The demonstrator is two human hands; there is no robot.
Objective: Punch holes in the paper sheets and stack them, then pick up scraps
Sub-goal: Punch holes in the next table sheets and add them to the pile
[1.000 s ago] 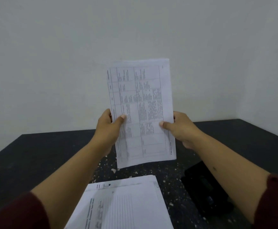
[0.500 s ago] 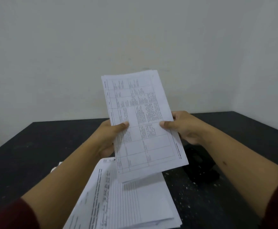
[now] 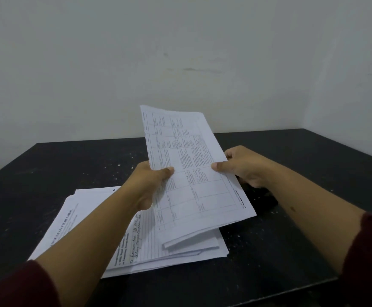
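A small bundle of printed paper sheets [image 3: 193,173] with a table on the top page tilts back over the black table. My left hand [image 3: 149,185] grips its left edge, thumb on top. My right hand [image 3: 242,167] pinches the right edge the same way. Under the bundle's near end lies a stack of paper sheets [image 3: 87,222] on the table, one sheet showing a punched hole near its far edge. A black hole punch [image 3: 262,200] sits to the right, mostly hidden behind the held sheets and my right hand. Tiny white scraps [image 3: 118,165] dot the table.
The black table [image 3: 47,165] meets a plain white wall [image 3: 180,63] at the back and another on the right. Its near edge runs across the lower right. Dark red sleeves cover both my forearms near the frame's bottom corners.
The held sheets have come down from upright in front of the wall to a tilted position low over the stack. The view has dropped, showing more of the table.
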